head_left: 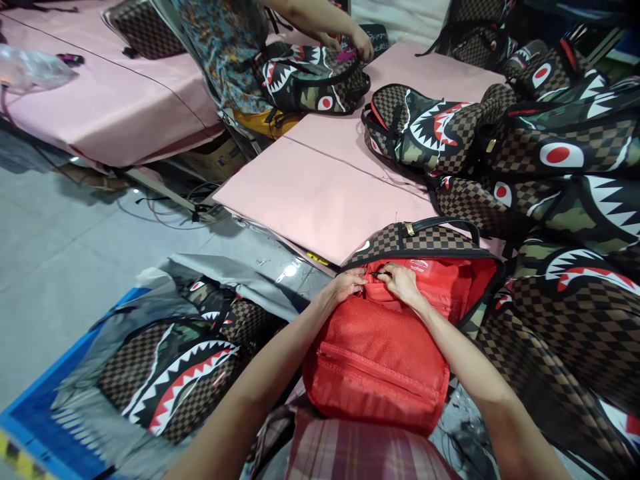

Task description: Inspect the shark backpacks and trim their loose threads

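A checkered backpack (385, 239) with a black top handle lies opened at the table's near edge. Its red lining (380, 333) hangs folded out toward me, with a zipped pocket across it. Inside the mouth of the bag, my left hand (349, 283) is closed on the edge of the red lining at the left. Close beside it, my right hand (401, 281) is closed around a small dark slim object (381, 274), its tip pointing left at the lining. The object's kind is too small to tell, and its rear part is hidden in my fingers.
Several shark-mouth backpacks (550, 160) are piled along the right. At lower left, more backpacks (175, 373) lie in a grey-lined blue crate (35, 413). Across the pink table (320, 180), another person's hands (357, 43) work on a similar bag (315, 80).
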{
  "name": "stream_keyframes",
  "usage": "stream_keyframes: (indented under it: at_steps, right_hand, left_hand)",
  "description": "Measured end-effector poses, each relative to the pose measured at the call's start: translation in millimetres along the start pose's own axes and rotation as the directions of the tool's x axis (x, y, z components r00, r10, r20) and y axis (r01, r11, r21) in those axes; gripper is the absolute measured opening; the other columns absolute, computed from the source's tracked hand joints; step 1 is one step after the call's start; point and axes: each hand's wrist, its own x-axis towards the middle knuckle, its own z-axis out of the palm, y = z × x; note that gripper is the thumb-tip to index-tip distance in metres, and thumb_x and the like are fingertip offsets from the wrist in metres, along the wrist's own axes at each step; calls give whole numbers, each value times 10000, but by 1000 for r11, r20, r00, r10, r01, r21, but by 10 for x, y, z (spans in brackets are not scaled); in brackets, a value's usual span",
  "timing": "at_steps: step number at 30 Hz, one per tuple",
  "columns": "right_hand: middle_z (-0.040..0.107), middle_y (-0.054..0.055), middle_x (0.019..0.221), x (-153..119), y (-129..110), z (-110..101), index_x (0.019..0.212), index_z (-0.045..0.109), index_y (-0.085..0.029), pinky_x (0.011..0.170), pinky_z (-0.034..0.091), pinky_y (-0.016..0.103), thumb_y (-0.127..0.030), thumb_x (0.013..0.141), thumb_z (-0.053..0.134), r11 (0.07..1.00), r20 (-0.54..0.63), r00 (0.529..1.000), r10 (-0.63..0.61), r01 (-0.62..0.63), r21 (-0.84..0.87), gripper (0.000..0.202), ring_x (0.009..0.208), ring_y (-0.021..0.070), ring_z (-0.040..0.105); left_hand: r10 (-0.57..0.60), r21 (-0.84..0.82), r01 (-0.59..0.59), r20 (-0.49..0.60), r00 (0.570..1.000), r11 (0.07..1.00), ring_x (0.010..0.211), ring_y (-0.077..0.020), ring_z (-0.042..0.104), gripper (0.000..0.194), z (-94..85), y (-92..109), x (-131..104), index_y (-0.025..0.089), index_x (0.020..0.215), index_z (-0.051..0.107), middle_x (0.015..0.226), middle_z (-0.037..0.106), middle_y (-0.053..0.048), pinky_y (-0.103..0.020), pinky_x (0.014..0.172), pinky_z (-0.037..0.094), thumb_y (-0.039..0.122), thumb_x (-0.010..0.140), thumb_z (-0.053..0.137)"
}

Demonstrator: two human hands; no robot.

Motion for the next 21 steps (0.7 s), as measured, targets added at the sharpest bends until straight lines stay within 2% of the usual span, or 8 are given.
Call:
stream_keyframes:
  at_steps: [4,7,12,16,19,21]
  right_hand:
    - [665,13,1061,11,10,10,1037,632,-246,715,419,237,-378,854,510,999,-27,999,35,-34,20,256,920,180,618]
    - [670,19,1041,15,9,19,991,649,-247,682,414,243,-365,857,504,999,-22,1000,1,-2,-38,230,885,188,625]
    - [678,2,1022,2,23,24,988,652,-255,715,412,239,-359,855,505,999,-22,999,25,-24,47,224,905,177,620]
    - [673,26,1023,4,47,18,975,656,-242,689,409,247,-352,848,509,1000,-26,1000,-9,10,18,223,879,188,621]
    - [690,17,925,26,74,-20,900,661,-219,676,408,235,-324,834,522,991,35,999,-35,30,134,187,818,172,626]
    - [692,18,896,51,73,-55,931,647,-193,667,417,227,-355,809,554,970,60,998,-32,17,244,224,797,166,626]
  left_hand:
    - [2,-1,-2,-1,1000,1000,661,-111,607,278,3,3,-6,99,806,627,820,649,-71,-204,634,487,-74,601,552]
    - [1,-2,-1,-2,1000,1000,660,-110,608,278,-2,-2,-3,101,815,625,832,647,-70,-202,630,484,-69,604,560]
    - [0,-4,0,5,1000,1000,668,-108,610,296,-25,-17,15,101,842,622,855,642,-72,-206,643,481,-67,602,577]
    - [5,-5,-5,-8,1000,1000,665,-102,607,292,-40,-30,31,110,835,617,842,637,-58,-205,646,479,-65,603,589]
    - [9,-1,-9,-13,1000,1000,644,-90,599,284,-31,-28,23,114,818,616,823,635,-46,-198,642,475,-63,596,599]
    - [8,3,-8,-5,1000,1000,656,-99,603,282,-19,-21,10,107,817,621,815,637,-52,-204,652,477,-60,592,598]
